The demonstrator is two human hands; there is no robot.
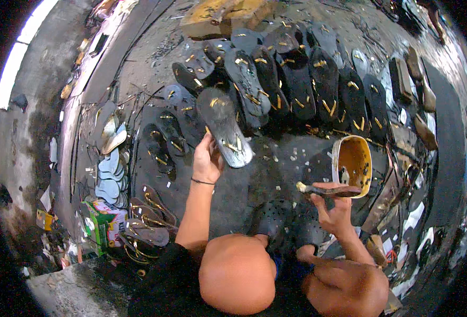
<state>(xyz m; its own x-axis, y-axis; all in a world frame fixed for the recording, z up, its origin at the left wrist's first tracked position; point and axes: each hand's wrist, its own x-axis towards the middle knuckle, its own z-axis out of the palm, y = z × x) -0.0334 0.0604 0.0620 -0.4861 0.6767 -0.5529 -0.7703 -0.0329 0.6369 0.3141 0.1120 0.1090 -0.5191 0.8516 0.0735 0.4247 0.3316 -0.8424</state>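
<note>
My left hand [207,162] grips the edge of a dark sandal sole [216,113], held up in front of me. Its lower end looks wet and whitish, and short yellow strap ends show on its face. In my right hand [335,211] is a brush [332,190] with a dark flat handle, its pale bristle end pointing left. Just beyond that hand stands a yellowish plastic tub [337,158] with dark smears inside. Several more dark soles [302,92] with yellow strap ends lie in rows past the held one.
Light blue sole pieces [108,187] are stacked at the left, near a green and white box [97,227] and several strapped sandals [150,232]. A worn yellow-brown block [228,18] lies at the far side. Scraps litter the right side. My shod feet [270,219] rest on the dark floor.
</note>
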